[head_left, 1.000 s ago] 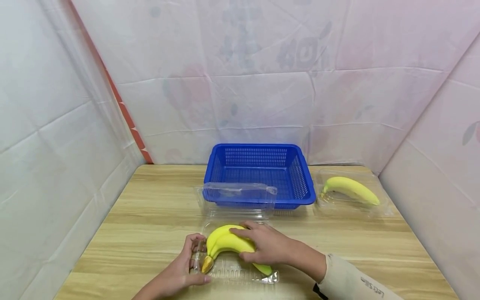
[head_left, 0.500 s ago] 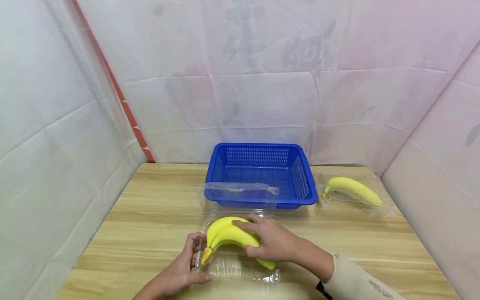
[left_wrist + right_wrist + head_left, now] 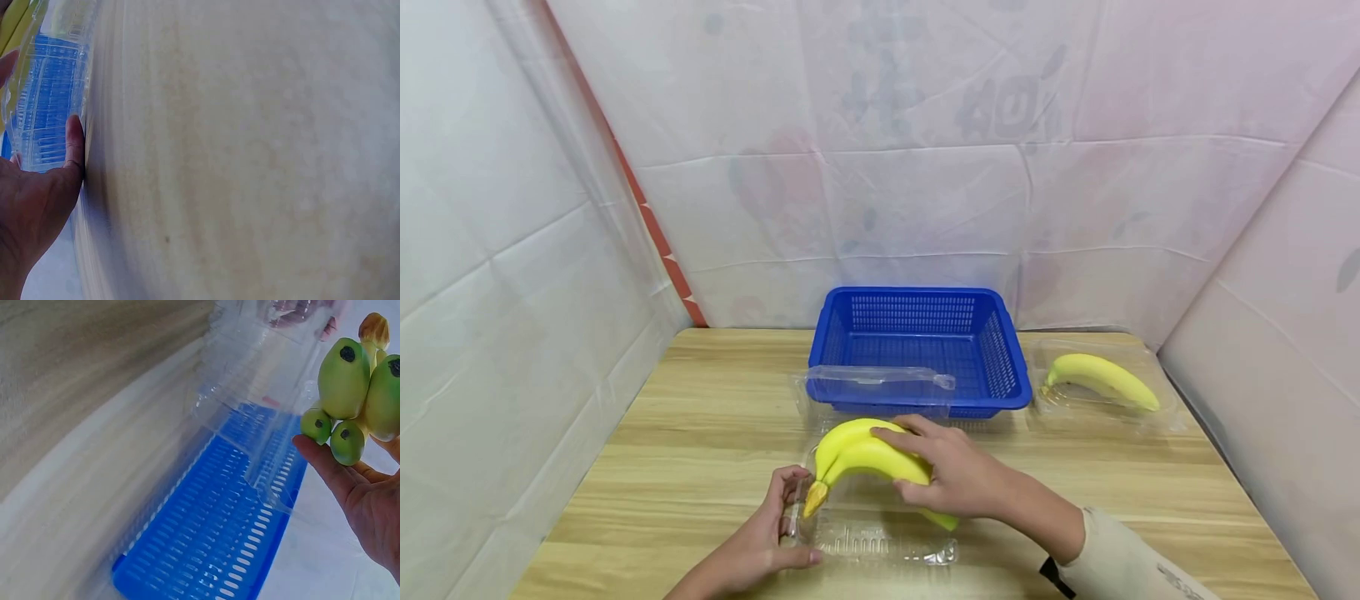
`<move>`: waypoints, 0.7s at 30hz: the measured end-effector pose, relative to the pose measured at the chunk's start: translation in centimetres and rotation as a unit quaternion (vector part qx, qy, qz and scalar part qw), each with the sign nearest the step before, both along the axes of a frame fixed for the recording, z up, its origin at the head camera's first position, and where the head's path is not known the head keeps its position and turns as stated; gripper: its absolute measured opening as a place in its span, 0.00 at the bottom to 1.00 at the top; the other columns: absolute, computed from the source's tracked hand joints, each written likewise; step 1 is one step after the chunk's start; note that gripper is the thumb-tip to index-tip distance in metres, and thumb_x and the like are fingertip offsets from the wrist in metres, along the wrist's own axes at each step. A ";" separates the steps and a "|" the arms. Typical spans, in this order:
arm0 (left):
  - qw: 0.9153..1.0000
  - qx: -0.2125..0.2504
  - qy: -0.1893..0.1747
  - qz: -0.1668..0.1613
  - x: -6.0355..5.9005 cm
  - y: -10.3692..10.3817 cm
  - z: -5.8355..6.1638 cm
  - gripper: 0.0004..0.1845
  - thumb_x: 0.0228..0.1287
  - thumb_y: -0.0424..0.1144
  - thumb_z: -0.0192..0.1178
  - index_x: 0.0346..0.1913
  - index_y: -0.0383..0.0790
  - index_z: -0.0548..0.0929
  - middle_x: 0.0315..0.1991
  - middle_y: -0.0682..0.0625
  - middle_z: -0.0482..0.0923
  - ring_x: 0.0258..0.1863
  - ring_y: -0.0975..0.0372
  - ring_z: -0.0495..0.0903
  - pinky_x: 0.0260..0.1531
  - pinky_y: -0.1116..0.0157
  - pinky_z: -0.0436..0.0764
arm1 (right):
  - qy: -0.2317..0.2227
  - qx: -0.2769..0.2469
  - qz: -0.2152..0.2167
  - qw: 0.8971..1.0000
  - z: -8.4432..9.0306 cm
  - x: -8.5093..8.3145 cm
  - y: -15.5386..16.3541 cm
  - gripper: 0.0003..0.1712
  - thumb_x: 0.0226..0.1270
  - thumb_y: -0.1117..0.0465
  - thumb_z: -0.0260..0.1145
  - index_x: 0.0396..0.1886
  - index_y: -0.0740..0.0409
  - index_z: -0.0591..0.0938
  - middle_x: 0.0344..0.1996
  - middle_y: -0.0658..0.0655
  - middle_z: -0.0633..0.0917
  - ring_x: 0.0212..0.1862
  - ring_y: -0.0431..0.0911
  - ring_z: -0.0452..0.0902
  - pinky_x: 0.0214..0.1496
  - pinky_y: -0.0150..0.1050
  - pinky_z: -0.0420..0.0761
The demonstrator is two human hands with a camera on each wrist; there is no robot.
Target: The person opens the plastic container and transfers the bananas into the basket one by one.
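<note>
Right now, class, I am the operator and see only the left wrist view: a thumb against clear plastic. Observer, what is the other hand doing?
Observer: The right hand grips a bunch of bananas over the clear tray.
Operator: Is that tray steadied?
Observer: Yes, the left hand holds its left end, fingers curled at the edge, on the table.
Operator: Any other fruit about?
Observer: A single banana lies in a second clear box, right of the blue basket.
</note>
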State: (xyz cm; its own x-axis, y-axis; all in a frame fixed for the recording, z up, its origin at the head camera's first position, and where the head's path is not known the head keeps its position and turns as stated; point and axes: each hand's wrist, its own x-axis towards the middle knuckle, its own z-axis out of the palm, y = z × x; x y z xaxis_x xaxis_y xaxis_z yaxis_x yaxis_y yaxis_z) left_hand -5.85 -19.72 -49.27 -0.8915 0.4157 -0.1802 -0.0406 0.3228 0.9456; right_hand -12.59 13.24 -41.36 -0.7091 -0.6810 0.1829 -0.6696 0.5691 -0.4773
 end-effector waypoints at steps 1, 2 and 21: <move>1.000 -0.001 0.000 -0.001 0.0 0.0 0.0 0.51 0.62 0.41 0.78 0.77 0.44 0.53 0.82 0.36 0.55 0.69 0.83 0.62 0.64 0.75 0.75 | 0.005 -0.002 0.000 1.000 0.1 0.0 0.1 0.40 0.69 0.49 0.72 0.80 0.33 0.72 0.71 0.56 0.80 0.38 0.33 0.76 0.38 0.28 0.76; 1.000 -0.002 0.001 -0.001 0.0 0.0 0.0 0.51 0.62 0.41 0.78 0.77 0.44 0.52 0.82 0.36 0.55 0.68 0.83 0.62 0.64 0.75 0.75 | 0.008 -0.004 0.001 1.000 0.2 0.0 0.1 0.40 0.69 0.49 0.72 0.80 0.34 0.72 0.71 0.56 0.81 0.38 0.33 0.76 0.38 0.28 0.76; 1.000 0.002 -0.001 -0.009 -0.2 -0.1 -0.3 0.52 0.63 0.40 0.77 0.79 0.44 0.50 0.82 0.37 0.56 0.67 0.82 0.64 0.62 0.73 0.75 | 0.025 -0.053 0.002 0.998 2.8 0.5 1.3 0.39 0.69 0.50 0.72 0.79 0.35 0.74 0.69 0.56 0.82 0.36 0.32 0.75 0.34 0.27 0.79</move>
State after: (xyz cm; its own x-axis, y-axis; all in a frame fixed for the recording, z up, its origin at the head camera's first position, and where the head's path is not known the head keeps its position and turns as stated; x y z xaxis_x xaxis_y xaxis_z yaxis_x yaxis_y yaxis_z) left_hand -6.04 -19.85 -49.53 -0.8838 0.4319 -0.1798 -0.0365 0.3194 0.9469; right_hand -12.09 14.57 -38.55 -0.6949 -0.6581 0.2899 -0.6962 0.5147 -0.5003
